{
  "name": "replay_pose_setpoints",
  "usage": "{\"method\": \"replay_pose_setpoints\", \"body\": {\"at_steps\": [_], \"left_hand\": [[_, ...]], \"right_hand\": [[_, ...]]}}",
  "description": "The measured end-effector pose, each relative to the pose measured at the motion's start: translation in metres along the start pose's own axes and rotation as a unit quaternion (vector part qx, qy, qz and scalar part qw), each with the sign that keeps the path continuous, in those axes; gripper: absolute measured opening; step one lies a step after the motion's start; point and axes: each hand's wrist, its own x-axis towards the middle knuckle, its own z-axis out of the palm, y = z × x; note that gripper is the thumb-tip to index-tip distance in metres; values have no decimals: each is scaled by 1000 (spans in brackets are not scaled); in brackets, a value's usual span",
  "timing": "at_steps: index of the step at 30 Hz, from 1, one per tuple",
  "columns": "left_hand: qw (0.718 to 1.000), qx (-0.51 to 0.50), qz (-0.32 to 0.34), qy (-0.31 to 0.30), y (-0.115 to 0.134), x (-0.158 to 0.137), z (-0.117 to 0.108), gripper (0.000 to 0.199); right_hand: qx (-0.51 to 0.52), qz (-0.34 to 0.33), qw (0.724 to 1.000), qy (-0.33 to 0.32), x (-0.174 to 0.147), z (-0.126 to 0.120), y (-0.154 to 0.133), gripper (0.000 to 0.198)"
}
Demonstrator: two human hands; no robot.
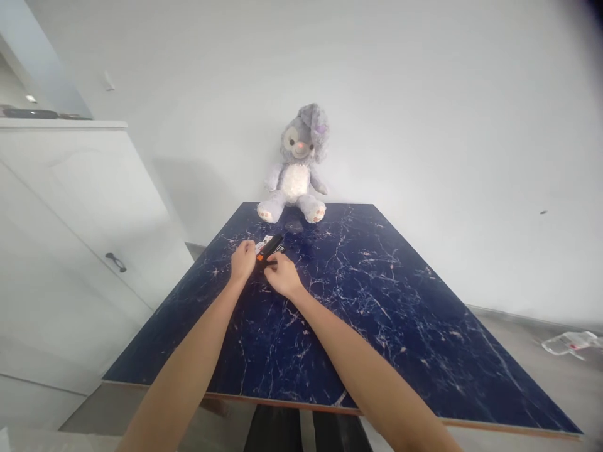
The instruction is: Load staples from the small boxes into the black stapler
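Note:
Over the blue table, both of my hands meet at a small black object with an orange part [272,245], whose kind I cannot make out. White printed pieces, like a card or packaging [266,239], show behind and beside it. My left hand [242,260] is closed at the left edge, its fingers at the white printed piece. From the right, my right hand [284,275] is closed with thumb and fingers pinched on the lower black part. The fingers hide much of the lower end of the object.
A grey-lilac plush toy [296,179] sits at the table's far edge against the wall, with a dark item [294,225] between its feet. A white cabinet [70,251] stands left of the marbled blue table [377,314]. A clear plastic bottle [568,343] lies on the floor at right.

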Motion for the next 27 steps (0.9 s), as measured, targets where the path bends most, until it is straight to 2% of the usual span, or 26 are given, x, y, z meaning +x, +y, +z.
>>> {"method": "replay_pose_setpoints", "body": {"at_steps": [3, 7, 9, 11, 14, 15, 17, 19, 21, 24, 27], "left_hand": [[1000, 0, 1, -6, 1, 0, -1, 29], [1000, 15, -13, 17, -3, 2, -4, 33], [999, 21, -21, 30, -8, 4, -5, 36], [999, 23, -19, 36, -12, 6, -4, 36], [999, 20, -3, 45, -15, 7, -1, 33], [999, 18, 0, 50, -15, 7, -1, 33], [998, 14, 0, 64, -16, 8, 0, 34], [998, 10, -2, 68, -18, 10, -1, 35], [999, 5, 3, 51, -19, 12, -2, 31], [1000, -3, 21, 9, -19, 14, -3, 27], [1000, -9, 25, -3, -18, 15, -3, 28]], "right_hand": [[-14, -53, 997, -46, -4, -2, 3, 35], [-73, -166, 978, -103, -7, -1, 4, 45], [-93, -187, 973, -103, -5, -1, 4, 43], [-114, -157, 980, -50, 1, -5, 6, 39], [-167, -61, 982, 69, 17, -13, 13, 39], [-186, -36, 978, 85, 22, -16, 16, 43], [-218, -11, 973, 73, 31, -19, 21, 53], [-240, -17, 970, 36, 37, -19, 24, 58], [-247, -26, 969, 16, 38, -19, 27, 57], [-236, -21, 971, 17, 37, -18, 28, 52], [-222, -23, 975, 20, 34, -19, 29, 50]]}}
